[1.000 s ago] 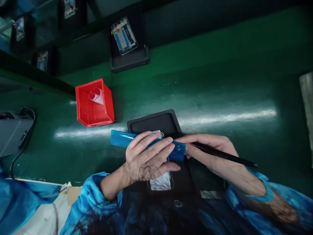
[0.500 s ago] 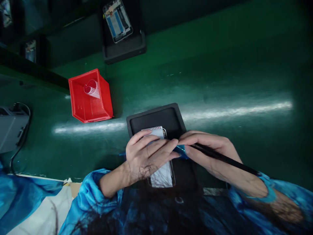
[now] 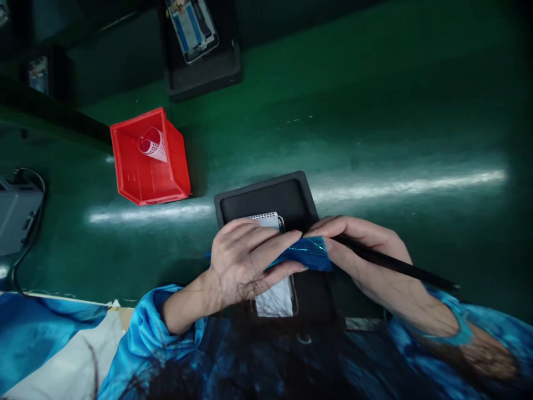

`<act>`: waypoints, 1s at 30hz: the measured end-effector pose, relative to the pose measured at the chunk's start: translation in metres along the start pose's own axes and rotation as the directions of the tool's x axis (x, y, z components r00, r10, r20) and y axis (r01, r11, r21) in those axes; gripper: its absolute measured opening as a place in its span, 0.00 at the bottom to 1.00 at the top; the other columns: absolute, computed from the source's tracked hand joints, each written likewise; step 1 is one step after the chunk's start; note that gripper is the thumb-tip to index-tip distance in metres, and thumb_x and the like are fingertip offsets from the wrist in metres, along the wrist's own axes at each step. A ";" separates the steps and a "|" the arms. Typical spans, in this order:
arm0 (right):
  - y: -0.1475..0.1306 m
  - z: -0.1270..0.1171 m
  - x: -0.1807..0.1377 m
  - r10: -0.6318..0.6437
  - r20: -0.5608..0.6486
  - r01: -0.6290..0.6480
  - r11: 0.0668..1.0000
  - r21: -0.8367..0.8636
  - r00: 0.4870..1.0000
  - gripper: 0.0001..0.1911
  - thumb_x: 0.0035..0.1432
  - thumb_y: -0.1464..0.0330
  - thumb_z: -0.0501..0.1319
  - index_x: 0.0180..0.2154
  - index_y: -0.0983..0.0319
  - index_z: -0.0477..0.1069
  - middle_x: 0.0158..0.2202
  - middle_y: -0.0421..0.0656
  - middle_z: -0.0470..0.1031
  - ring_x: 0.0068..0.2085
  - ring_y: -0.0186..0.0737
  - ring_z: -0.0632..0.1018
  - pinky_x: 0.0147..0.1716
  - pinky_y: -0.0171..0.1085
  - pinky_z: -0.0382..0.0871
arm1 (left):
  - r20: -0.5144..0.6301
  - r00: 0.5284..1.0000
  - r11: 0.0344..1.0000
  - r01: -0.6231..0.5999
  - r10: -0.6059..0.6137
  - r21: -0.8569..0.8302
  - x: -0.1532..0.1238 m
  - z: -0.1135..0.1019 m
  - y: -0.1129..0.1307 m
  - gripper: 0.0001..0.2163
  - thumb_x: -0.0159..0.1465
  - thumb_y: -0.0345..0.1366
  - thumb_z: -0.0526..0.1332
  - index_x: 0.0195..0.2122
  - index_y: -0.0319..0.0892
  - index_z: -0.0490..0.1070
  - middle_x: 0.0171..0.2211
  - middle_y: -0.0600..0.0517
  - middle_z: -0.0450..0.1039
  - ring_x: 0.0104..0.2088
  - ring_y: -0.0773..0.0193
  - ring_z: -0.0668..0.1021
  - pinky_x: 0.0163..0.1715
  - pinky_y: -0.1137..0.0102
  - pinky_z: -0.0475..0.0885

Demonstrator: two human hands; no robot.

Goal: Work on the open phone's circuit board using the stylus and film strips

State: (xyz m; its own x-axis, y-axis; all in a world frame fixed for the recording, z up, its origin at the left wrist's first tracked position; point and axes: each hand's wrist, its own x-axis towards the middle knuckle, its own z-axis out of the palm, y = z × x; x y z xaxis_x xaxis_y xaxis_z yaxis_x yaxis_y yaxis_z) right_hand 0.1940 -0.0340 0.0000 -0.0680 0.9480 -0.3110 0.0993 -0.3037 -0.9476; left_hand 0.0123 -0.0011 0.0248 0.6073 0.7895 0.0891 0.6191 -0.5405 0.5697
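Observation:
My left hand (image 3: pixel 245 258) lies over a phone part (image 3: pixel 272 297) with a silvery back that rests in a black tray (image 3: pixel 266 197). Its fingers are closed around a strip of blue film (image 3: pixel 302 251). My right hand (image 3: pixel 358 247) pinches the other end of the blue film and also holds a long black stick-like tool (image 3: pixel 400 265) that points off to the right. The two hands meet fingertip to fingertip above the tray. Most of the phone part is hidden under my left hand.
A red bin (image 3: pixel 147 158) with a curled white and red strip (image 3: pixel 152 144) stands at the left. A second black tray with a phone frame (image 3: pixel 191 25) sits at the back. A grey device (image 3: pixel 14 214) with a cable is at the far left edge. The bench top (image 3: pixel 395 122) is green.
The long flat blue film seen a second ago is now drawn in and bunched between my two hands. The view has shifted slightly; the hands stay over the tray.

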 end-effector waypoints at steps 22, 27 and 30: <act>0.005 -0.001 -0.004 -0.517 0.096 0.514 0.778 -0.362 0.851 0.13 0.49 0.68 0.60 0.40 0.54 0.70 0.38 0.38 0.70 0.36 0.33 0.74 0.32 0.33 0.70 | 0.036 0.998 0.998 0.059 -0.058 -0.019 -0.002 0.001 -0.001 0.10 0.53 0.38 0.54 0.36 0.44 0.67 0.25 0.57 0.74 0.26 0.72 0.74 0.36 0.74 0.68; 0.006 0.003 -0.004 -0.381 0.006 0.368 0.888 -0.275 0.925 0.08 0.50 0.72 0.62 0.33 0.53 0.72 0.35 0.36 0.72 0.33 0.31 0.75 0.32 0.32 0.70 | -0.031 0.997 0.982 -0.070 0.076 0.176 -0.004 0.003 0.000 0.13 0.54 0.35 0.54 0.41 0.42 0.63 0.34 0.58 0.73 0.33 0.72 0.74 0.39 0.74 0.68; 0.004 0.005 -0.004 -0.332 -0.061 0.311 0.923 -0.228 0.941 0.04 0.50 0.71 0.62 0.30 0.55 0.72 0.33 0.36 0.72 0.33 0.30 0.75 0.32 0.31 0.70 | -0.083 0.986 0.956 -0.118 0.146 0.270 -0.009 0.004 -0.002 0.17 0.53 0.35 0.55 0.45 0.43 0.59 0.37 0.58 0.71 0.34 0.69 0.73 0.40 0.71 0.67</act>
State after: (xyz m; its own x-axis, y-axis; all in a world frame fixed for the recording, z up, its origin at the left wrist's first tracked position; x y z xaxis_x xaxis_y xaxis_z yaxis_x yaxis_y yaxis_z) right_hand 0.1900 -0.0397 -0.0033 -0.0368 0.9990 0.0262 0.2965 0.0360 -0.9544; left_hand 0.0079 -0.0080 0.0202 0.6476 0.7237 0.2386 0.6541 -0.6885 0.3131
